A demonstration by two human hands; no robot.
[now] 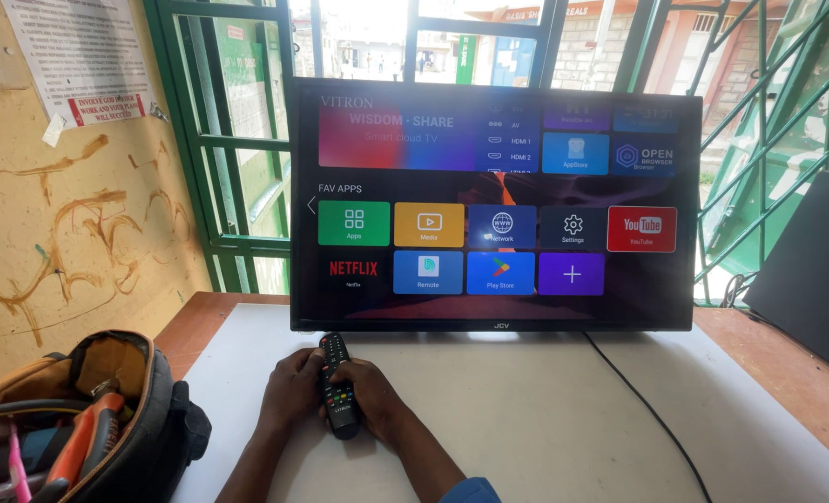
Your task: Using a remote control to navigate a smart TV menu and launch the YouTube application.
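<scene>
Centrally, slim black plastic remote control [338,387]: clasped by both hands, left hand [293,389] and right hand [370,396] wrapped around it, just before lit flat-screen television [492,205]. Left of television: open tool bag [107,419]. Right: black cable [647,405].

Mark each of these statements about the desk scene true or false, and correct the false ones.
1. Both hands hold the black remote control. True: the left hand and the right hand wrap it together.
2. The television is switched off. False: its screen shows a menu of coloured app tiles.
3. An open tool bag sits at the left of the white table. True.
4. The remote points away from the television. False: its top end points toward the screen.
5. A black cable runs across the table at the right. True.
</scene>
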